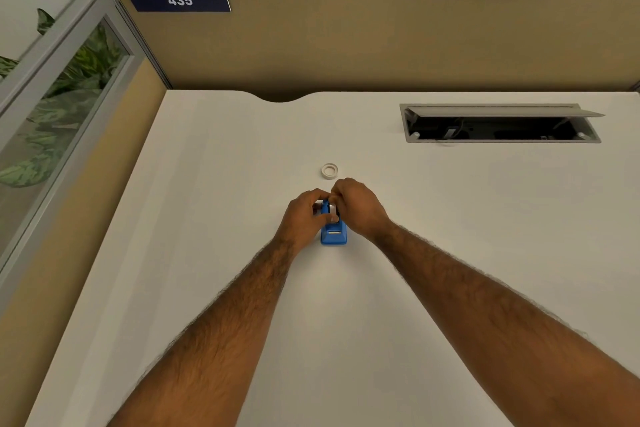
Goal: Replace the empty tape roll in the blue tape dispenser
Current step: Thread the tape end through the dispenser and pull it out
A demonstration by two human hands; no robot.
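Observation:
A small blue tape dispenser (pixel 333 233) stands on the white desk (pixel 214 184), its cutter end toward me. My left hand (pixel 304 217) grips its left side. My right hand (pixel 356 206) comes over the top, fingers pinched on a white roll (pixel 333 208) seated in the dispenser's cradle. The fingers cover most of that roll. A second white ring, a tape roll (pixel 329 171), lies flat on the desk just beyond my hands, untouched.
An open cable hatch (pixel 498 123) with a raised lid is set into the desk at the back right. Beige partition walls (pixel 381 42) close off the far and left sides; a glass panel with plants behind it is on the left.

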